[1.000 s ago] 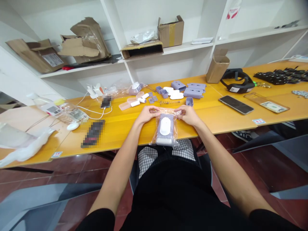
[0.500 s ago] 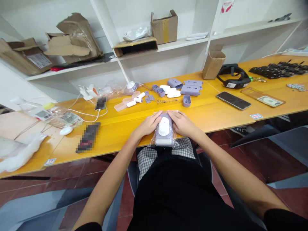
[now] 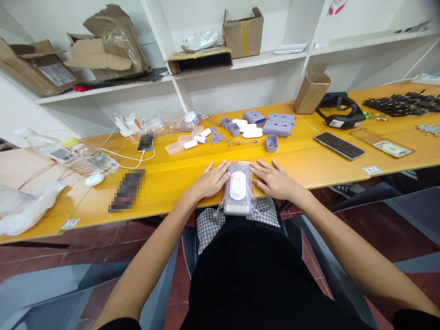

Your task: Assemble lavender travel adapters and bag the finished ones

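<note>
My left hand (image 3: 208, 182) and right hand (image 3: 274, 180) lie open, palms down and fingers spread, released on either side of a clear plastic bag (image 3: 238, 191), gripping nothing. My fingertips rest just beside the bag, and I cannot tell whether they touch its film. Sealed inside, a lavender housing (image 3: 238, 176) carries a white oval cover (image 3: 238, 185), with a white cylinder (image 3: 234, 209) at its near end. The bag sits squarely between my hands and hangs over the near edge of a yellow wooden table (image 3: 302, 172), above my lap and a checked cloth (image 3: 208, 231).

Well beyond my fingertips, toward the far edge, lie loose lavender housing parts (image 3: 277, 128), white caps (image 3: 242, 129), a small lavender cup (image 3: 271, 143) and a metal spring (image 3: 242, 142). To my left are a white computer mouse (image 3: 94, 179) and a pixelated object (image 3: 127, 190). To my right are a smartphone (image 3: 338, 146), a black headset (image 3: 340, 111) and a dollar bill in a clear case (image 3: 381, 148). A cardboard sleeve (image 3: 312, 92) stands by the far edge, below white shelves (image 3: 240, 66) holding torn cardboard boxes (image 3: 37, 68).
</note>
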Motion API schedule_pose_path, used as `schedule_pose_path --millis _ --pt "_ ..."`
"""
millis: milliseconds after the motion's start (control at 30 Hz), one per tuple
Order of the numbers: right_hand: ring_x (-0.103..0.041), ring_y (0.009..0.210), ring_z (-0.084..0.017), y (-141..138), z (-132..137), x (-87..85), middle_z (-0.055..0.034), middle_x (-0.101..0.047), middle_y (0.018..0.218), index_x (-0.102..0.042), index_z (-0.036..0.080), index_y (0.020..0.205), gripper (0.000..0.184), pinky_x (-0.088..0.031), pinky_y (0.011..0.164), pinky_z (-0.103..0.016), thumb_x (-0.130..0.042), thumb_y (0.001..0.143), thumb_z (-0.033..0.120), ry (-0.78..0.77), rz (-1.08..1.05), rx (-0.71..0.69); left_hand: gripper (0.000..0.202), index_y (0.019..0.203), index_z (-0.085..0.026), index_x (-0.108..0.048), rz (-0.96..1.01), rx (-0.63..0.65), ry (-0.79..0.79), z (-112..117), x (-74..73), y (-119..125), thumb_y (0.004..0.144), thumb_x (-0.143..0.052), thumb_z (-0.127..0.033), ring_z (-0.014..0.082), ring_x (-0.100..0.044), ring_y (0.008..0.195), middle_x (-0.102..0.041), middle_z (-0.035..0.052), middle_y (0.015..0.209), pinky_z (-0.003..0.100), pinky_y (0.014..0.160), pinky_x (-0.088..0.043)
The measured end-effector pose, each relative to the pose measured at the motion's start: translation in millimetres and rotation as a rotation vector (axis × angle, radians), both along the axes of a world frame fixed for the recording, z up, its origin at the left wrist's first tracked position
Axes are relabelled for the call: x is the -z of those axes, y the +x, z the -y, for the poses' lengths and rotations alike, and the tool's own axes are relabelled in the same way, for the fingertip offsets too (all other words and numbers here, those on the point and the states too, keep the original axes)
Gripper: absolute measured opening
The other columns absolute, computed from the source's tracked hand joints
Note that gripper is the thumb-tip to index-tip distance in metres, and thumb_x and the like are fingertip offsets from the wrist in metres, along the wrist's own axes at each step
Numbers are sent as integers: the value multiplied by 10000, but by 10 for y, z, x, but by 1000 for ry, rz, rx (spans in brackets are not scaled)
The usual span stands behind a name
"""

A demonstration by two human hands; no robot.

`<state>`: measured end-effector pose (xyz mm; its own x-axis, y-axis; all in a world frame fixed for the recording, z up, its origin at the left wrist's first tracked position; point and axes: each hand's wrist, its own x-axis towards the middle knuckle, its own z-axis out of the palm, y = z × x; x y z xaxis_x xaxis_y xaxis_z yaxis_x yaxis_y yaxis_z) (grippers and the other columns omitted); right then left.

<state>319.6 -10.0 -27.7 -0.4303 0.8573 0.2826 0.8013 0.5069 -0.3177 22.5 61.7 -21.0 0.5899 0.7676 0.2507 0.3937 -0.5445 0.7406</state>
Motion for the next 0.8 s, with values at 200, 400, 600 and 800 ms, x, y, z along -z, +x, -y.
schedule_pose_path --millis 200,400,600,800 --pt "-416 1588 -443 -18 60 -41 -77 -497 1691 -559 270 1600 536 -264 1248 -811 -432 1107 437 -24 71 39 524 1493 -277 -652 -136 3 64 58 -80 -40 1035 -614 -530 321 -413 1609 -566 105 1630 534 1371 -62" --pt "-444 1564 -427 -32 33 -161 -96 -503 1696 -564 201 1573 553 -324 1215 -780 -403 1083 400 -55 168 36 687 1729 -275 -293 -645 63 13 111 -360 53 1124 -239 -595 289 -165 1702 -236 73 1804 642 1352 32" --pt "-585 1356 -427 -25 -159 -223 -187 -678 1471 -635 173 1448 556 -422 1118 -681 -569 940 389 -47 87 26 719 1720 -305 -297 -600 53 0 93 -388 68 1092 -287 -657 317 -172 1699 -271 60 1803 668 1348 45" --pt "-515 1442 -411 -31 -365 -152 -148 -628 1552 -606 222 1509 619 -341 1172 -648 -587 901 337 -29 -17 -49 750 1685 -354 -336 -483 24 -25 -209 -304 45 1031 -457 -701 369 -282 1663 -352 70 1776 691 1352 -43"
